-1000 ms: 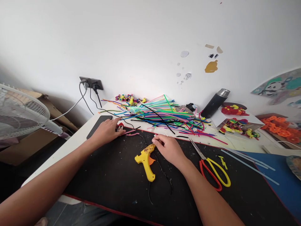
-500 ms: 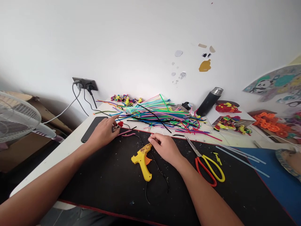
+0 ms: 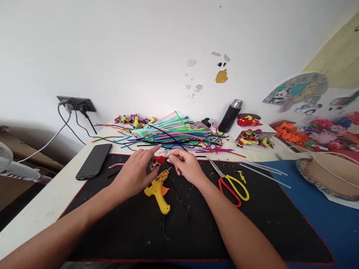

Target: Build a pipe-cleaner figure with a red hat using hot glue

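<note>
My left hand [image 3: 134, 172] is closed on a small figure [image 3: 159, 160] with a red top and a black-and-white part below, held between thumb and fingers. Just to its right, my right hand [image 3: 185, 166] pinches a tiny pale piece too small to name. Beneath both hands a yellow hot glue gun [image 3: 159, 192] lies on the black mat [image 3: 120, 231], its nozzle towards my right fingertips. Scissors [image 3: 224, 177] with one red and one yellow handle lie open to the right. Beside them is a small yellow-green piece [image 3: 241, 176].
Behind the mat lies a heap of coloured pipe cleaners [image 3: 174, 130]. A phone [image 3: 94, 161] is at the left, a black flask [image 3: 230, 116] leans at the back, and clear glue sticks [image 3: 265, 175] lie right. A round tray [image 3: 301, 166] stands far right.
My left hand has brought the red-topped figure rightwards, from beside the phone to above the glue gun, close to my right hand. The view has swung to the right.
</note>
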`<action>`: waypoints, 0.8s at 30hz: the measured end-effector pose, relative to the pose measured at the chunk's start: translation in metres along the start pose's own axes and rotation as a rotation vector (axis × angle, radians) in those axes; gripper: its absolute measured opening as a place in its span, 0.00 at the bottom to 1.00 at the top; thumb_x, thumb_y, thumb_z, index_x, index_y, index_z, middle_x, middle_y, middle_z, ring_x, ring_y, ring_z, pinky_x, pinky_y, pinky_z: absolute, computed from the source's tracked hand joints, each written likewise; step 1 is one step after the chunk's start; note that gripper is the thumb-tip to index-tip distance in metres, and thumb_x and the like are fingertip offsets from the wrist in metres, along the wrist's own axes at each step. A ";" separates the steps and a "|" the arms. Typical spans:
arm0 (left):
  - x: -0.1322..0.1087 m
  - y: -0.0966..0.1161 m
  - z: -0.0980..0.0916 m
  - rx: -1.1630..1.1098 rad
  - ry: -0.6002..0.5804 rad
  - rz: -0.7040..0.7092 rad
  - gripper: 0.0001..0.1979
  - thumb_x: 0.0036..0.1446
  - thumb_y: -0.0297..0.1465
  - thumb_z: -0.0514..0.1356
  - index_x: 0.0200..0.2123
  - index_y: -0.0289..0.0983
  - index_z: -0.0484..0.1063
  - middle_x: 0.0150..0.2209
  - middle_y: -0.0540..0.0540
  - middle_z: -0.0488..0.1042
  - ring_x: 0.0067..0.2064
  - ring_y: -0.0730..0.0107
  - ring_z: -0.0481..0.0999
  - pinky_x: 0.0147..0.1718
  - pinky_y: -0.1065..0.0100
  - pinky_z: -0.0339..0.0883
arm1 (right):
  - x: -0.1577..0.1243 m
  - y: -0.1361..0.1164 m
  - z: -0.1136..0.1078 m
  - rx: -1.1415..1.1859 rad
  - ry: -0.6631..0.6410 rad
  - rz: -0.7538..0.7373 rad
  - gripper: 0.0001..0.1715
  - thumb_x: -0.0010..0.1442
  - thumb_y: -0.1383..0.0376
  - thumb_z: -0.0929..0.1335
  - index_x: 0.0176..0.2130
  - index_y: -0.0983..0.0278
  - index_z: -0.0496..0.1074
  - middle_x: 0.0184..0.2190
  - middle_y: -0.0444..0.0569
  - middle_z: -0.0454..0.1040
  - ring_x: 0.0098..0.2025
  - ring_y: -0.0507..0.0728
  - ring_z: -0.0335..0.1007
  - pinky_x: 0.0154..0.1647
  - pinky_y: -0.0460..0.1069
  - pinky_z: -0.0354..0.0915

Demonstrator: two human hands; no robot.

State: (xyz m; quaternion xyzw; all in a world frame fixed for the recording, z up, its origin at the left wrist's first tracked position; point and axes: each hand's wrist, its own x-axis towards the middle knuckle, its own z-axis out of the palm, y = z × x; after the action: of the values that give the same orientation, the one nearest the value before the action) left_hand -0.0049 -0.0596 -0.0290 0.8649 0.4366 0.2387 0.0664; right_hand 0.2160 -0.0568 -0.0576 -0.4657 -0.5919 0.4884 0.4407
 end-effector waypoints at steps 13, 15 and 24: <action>0.002 0.011 0.005 0.007 -0.076 0.002 0.32 0.64 0.33 0.56 0.70 0.44 0.55 0.51 0.41 0.76 0.53 0.52 0.77 0.51 0.57 0.71 | -0.003 -0.007 -0.001 0.025 -0.049 -0.018 0.16 0.64 0.52 0.69 0.38 0.63 0.74 0.17 0.37 0.65 0.17 0.50 0.59 0.21 0.46 0.54; 0.002 0.011 0.005 0.004 -0.074 0.008 0.32 0.64 0.32 0.56 0.70 0.43 0.55 0.51 0.41 0.76 0.53 0.52 0.77 0.51 0.57 0.71 | -0.003 -0.007 -0.001 0.025 -0.052 -0.021 0.15 0.64 0.53 0.69 0.38 0.63 0.74 0.17 0.36 0.65 0.17 0.50 0.59 0.21 0.46 0.54; 0.001 0.011 0.004 0.024 -0.048 0.023 0.31 0.64 0.30 0.55 0.69 0.41 0.56 0.51 0.41 0.75 0.52 0.54 0.77 0.50 0.58 0.71 | -0.003 -0.004 -0.001 -0.009 -0.073 -0.002 0.16 0.65 0.53 0.70 0.39 0.64 0.75 0.16 0.36 0.65 0.17 0.49 0.59 0.21 0.46 0.53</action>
State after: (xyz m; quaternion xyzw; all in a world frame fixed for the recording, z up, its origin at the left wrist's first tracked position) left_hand 0.0057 -0.0649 -0.0286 0.8760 0.4278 0.2132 0.0641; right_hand 0.2166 -0.0597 -0.0537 -0.4488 -0.6103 0.5020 0.4172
